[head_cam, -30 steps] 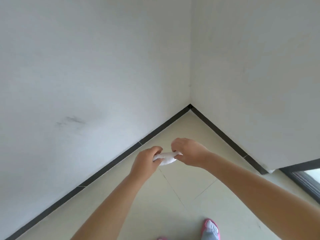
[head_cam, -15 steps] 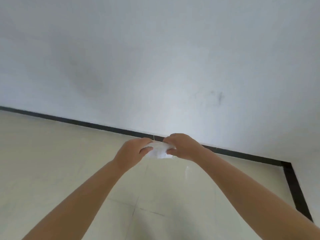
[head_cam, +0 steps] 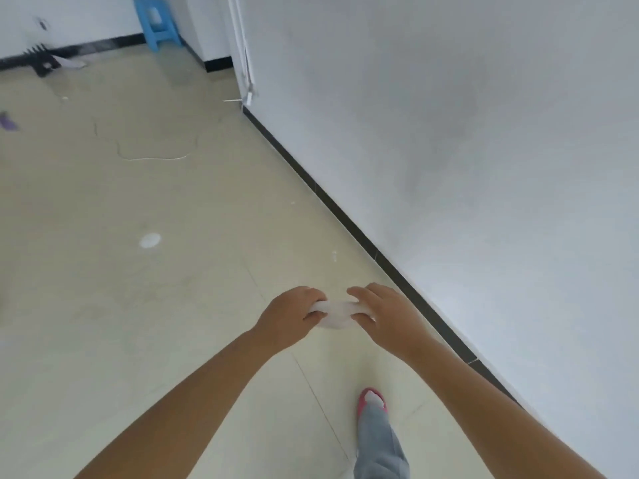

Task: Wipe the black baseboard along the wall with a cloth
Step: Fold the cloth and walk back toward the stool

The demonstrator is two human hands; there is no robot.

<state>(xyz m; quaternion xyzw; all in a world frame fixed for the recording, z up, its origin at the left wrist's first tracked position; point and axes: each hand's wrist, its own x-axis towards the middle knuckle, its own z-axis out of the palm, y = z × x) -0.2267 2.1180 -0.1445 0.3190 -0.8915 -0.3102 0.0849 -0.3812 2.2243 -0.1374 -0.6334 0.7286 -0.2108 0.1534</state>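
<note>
Between both hands [head_cam: 345,314], white cloth [head_cam: 337,314]

Counts, placed relative to the white wall [head_cam: 466,133] on the right:
- Hands: 2. left hand [head_cam: 290,318] and right hand [head_cam: 385,314], both out from the wall's foot, each gripping one end of the cloth.
- Cloths: 1. white cloth [head_cam: 337,312], between the hands.
- Black baseboard [head_cam: 345,219]: 1 run along the wall's foot.
- Stools: 1. blue stool [head_cam: 159,24], beyond the wall's far end.
- Pink slippers: 1 visible, pink slipper [head_cam: 371,401], near the wall.
- White floor spots: 1 large, white spot [head_cam: 149,240], well away from the wall.
</note>
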